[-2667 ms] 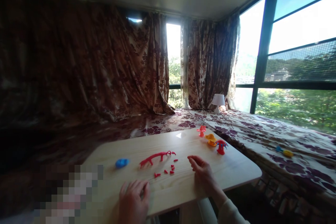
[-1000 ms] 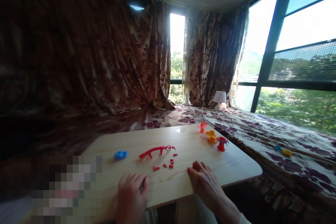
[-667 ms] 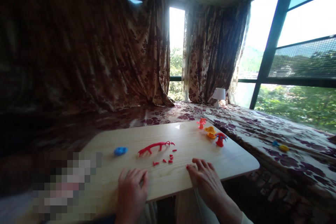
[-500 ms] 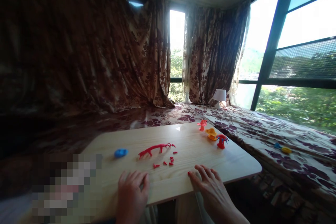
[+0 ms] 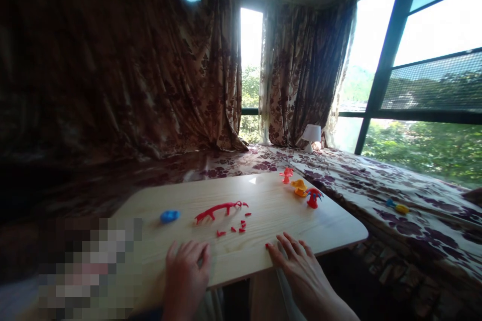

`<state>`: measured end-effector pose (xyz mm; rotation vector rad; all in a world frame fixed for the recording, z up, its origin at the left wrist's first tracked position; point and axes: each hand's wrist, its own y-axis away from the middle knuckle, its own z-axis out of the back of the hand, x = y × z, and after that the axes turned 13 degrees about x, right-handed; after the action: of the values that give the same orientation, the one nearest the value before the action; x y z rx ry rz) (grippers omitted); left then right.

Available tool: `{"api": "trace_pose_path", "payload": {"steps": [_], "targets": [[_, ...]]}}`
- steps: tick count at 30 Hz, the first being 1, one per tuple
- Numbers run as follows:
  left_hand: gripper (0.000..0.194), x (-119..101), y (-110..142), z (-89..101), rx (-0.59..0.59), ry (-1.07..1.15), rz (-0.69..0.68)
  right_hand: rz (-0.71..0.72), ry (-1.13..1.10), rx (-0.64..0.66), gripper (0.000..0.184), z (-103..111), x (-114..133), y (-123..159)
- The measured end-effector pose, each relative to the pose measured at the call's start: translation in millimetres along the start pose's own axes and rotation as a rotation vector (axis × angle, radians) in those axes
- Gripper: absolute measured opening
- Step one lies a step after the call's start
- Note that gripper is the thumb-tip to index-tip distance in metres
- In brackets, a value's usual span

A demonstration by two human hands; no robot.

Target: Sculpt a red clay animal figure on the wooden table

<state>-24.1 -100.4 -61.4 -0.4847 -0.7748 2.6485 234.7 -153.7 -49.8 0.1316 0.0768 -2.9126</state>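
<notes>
My left hand [image 5: 187,268] rests at the table's near edge, thumb apart from its fingers, holding nothing I can see. My right hand [image 5: 299,263] lies with spread fingers on the near edge. A tiny red bit [image 5: 267,245] shows at its thumb tip; whether it is stuck there or lies beside it I cannot tell. Beyond the hands, a long red clay piece [image 5: 216,210] with short legs and a looped end lies on the table. Several small red clay bits [image 5: 242,229] are scattered near it. A blue lump [image 5: 169,216] sits to the left.
On the table's [image 5: 150,241] right stand a pink figure [image 5: 286,175], a yellow figure [image 5: 300,188] and a red-and-blue figure [image 5: 313,198]. A blue-and-yellow item [image 5: 399,207] lies on the flowered bedding [image 5: 357,195]. A white lamp [image 5: 312,134] stands behind.
The view has shifted slightly, so everything sits a little further left and up. Both hands stay in place on the table. A dark shape now shows at the far right edge.
</notes>
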Motion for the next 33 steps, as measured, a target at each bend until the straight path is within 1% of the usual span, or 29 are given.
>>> {"api": "trace_pose_path", "payload": {"steps": [5, 10, 13, 15, 17, 19, 23, 25, 28, 31, 33], "targets": [[0.023, 0.1, 0.6, 0.7, 0.005, 0.000, -0.003, -0.041, -0.050, 0.087, 0.061, 12.4, 0.4, -8.5], [0.022, 0.9, 1.2, -0.6, 0.000, -0.003, -0.002, -0.014, -0.104, 0.099, 0.075, 15.0, -0.5, 2.0], [0.021, 0.7, 1.0, -0.4, 0.006, -0.006, -0.002, -0.030, -0.162, 0.108, 0.073, 23.4, -1.1, 6.0], [0.020, 0.3, 0.8, 0.2, 0.010, -0.006, -0.002, -0.028, -0.206, 0.095, 0.071, 29.1, -3.3, 3.5], [0.021, -0.1, 0.5, 0.6, 0.010, -0.008, -0.004, -0.029, -0.254, 0.047, 0.066, 32.0, -7.5, -2.3], [0.021, -0.3, 0.1, 0.5, 0.007, -0.008, -0.006, -0.012, -0.313, -0.006, 0.057, 31.9, -12.4, -9.6], [0.022, 0.6, -0.4, -0.9, 0.000, -0.010, -0.019, 0.075, -0.468, -0.052, 0.026, 28.2, -17.8, -23.0], [0.022, 1.0, -0.3, -1.3, -0.003, -0.012, -0.025, 0.084, -0.504, -0.059, 0.016, 26.8, -17.0, -27.4], [0.022, 1.3, -0.2, -1.3, -0.011, -0.016, -0.030, 0.085, -0.520, -0.071, 0.011, 25.7, -13.9, -33.0], [0.022, 1.5, -0.1, -1.3, -0.029, -0.028, -0.037, 0.102, -0.549, -0.085, 0.013, 24.9, -10.6, -43.4], [0.022, 1.8, 0.0, -1.8, -0.036, -0.032, -0.037, 0.089, -0.571, -0.092, 0.016, 24.9, -7.9, -55.5]]}}
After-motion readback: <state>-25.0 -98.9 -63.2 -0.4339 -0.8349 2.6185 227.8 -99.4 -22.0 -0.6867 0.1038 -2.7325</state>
